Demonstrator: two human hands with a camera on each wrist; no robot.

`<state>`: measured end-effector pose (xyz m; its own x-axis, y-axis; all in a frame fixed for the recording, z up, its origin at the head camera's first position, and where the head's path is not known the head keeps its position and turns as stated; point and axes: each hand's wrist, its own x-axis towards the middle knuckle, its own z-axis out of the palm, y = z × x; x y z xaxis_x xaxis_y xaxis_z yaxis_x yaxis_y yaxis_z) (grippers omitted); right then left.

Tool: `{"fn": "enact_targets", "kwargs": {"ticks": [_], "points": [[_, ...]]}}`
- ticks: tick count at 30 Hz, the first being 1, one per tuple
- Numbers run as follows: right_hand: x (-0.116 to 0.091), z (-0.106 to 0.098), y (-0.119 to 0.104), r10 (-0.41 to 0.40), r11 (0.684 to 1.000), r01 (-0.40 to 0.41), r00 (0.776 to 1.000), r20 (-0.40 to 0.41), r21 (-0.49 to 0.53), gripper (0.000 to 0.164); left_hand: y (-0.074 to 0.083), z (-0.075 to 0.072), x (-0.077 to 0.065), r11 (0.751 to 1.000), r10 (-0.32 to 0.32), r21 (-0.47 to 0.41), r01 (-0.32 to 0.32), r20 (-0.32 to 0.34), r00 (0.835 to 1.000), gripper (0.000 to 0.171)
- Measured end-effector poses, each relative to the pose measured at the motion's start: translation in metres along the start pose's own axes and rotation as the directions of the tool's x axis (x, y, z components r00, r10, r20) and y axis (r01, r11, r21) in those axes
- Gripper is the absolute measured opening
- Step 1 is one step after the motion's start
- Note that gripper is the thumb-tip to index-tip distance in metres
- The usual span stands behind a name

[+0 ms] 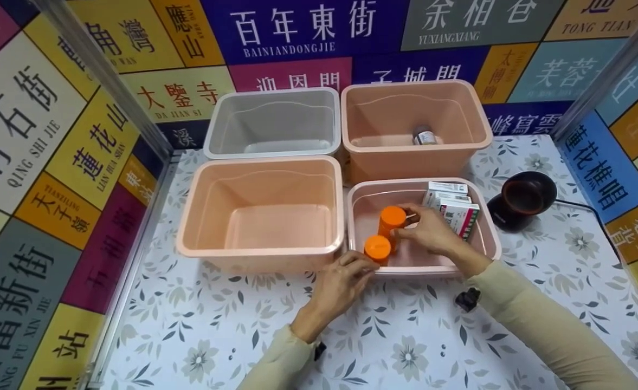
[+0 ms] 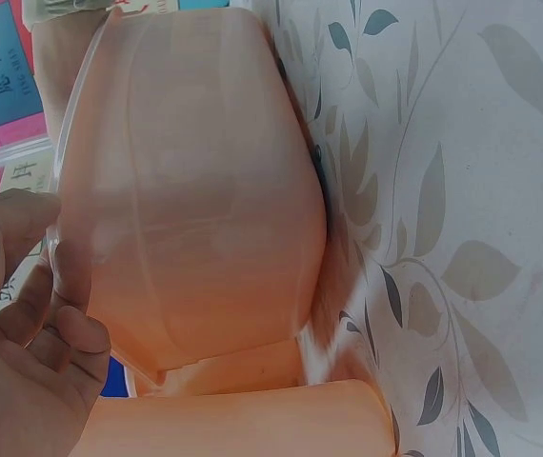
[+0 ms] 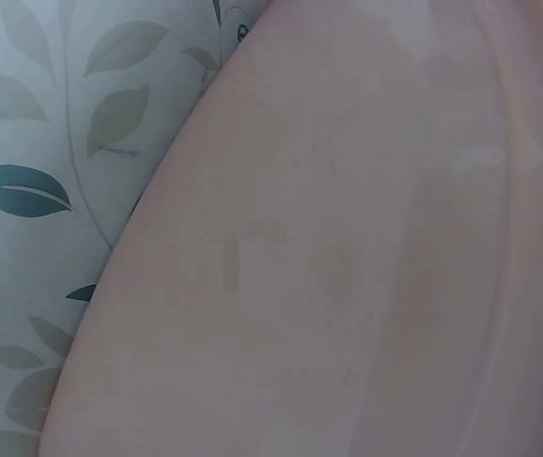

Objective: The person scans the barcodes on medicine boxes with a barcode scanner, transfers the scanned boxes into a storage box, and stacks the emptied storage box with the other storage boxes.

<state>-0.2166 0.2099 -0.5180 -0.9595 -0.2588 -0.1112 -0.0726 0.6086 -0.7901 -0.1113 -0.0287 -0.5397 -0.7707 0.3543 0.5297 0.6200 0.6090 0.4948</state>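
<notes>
In the head view, two orange bottles with orange caps stand upright in the low pink bin at the front right. My right hand reaches over this bin's front rim and pinches the farther orange bottle between thumb and fingers. The nearer orange bottle stands just in front of it. At the bin's front left corner my left hand holds the rim, close to the nearer bottle. In the left wrist view, the fingers of my left hand curl at the rim. Several medicine boxes lean together at the bin's right side.
A larger pink bin stands to the left, a grey bin behind it. The back right pink bin holds a small white-labelled bottle. A dark, corded scanner-like device stands at right. In the right wrist view a bin wall fills most.
</notes>
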Motion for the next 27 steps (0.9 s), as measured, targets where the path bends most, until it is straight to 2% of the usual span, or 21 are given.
{"fn": "enact_targets", "kwargs": {"ticks": [8, 12, 20, 27], "points": [[-0.005, -0.011, -0.006, 0.035, 0.999, -0.035, 0.999, -0.041, -0.009, 0.059, -0.001, 0.000, -0.001, 1.000, 0.011, -0.018, -0.010, 0.003, 1.000, 0.012], [-0.007, -0.018, -0.009, 0.057, 0.998, -0.056, 0.997, -0.057, 0.020, 0.060, -0.002, 0.000, -0.001, 1.000, 0.014, -0.024, -0.014, 0.001, 1.000, 0.012], [-0.011, -0.028, -0.011, 0.029, 0.999, -0.024, 0.993, -0.113, 0.045, 0.057, -0.001, 0.000, -0.001, 1.000, 0.013, -0.010, -0.013, -0.004, 1.000, 0.012], [-0.018, -0.035, -0.013, 0.051, 0.998, -0.047, 0.989, -0.136, 0.032, 0.061, -0.001, 0.001, 0.000, 1.000, 0.030, 0.006, -0.030, -0.018, 0.999, 0.011]]}}
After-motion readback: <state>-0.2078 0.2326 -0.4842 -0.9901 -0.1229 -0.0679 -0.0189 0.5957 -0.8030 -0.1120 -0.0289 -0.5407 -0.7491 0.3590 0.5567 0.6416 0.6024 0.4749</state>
